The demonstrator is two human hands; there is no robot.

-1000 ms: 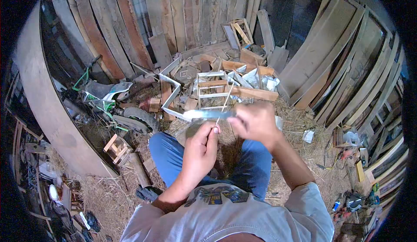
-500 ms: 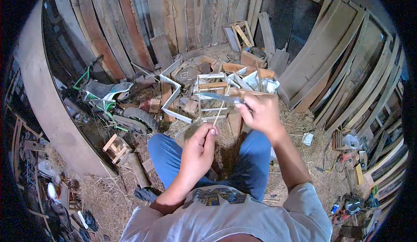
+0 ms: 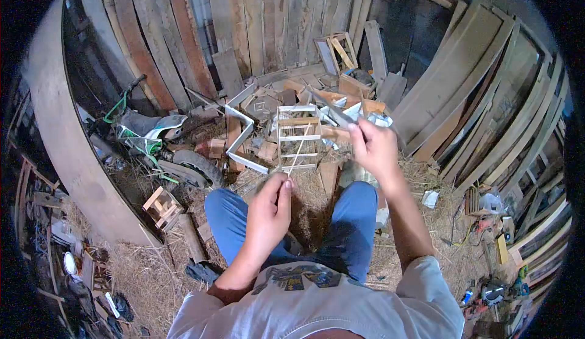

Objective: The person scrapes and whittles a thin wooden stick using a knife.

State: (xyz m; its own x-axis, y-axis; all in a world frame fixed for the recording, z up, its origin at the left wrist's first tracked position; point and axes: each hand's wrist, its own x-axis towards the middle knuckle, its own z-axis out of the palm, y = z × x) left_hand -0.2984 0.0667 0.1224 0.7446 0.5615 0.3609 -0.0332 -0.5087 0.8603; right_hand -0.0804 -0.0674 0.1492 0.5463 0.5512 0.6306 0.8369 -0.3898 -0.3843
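A thin wooden stick (image 3: 299, 149) rises from the closed fingers of the left hand (image 3: 271, 204), its long axis running away from the person and leaning toward the right hand (image 3: 376, 150). The left hand is nearer, gripping the stick's lower end; the right, raised farther forward, is wrapped around the handle of a knife (image 3: 334, 110). The blade points forward and leftward, beyond the stick's free tip and apart from it in this view. Past the hands, a slatted wooden frame (image 3: 289, 138) lies behind the stick, with a zigzag white frame (image 3: 248, 163) to its left. Well left of the left hand, a small open wooden crate (image 3: 152, 199) sits on the straw-strewn floor (image 3: 420, 235); its contents, if any, cannot be made out. Far right of the right hand rests a clear plastic bag (image 3: 490, 202), its contents also indistinct.
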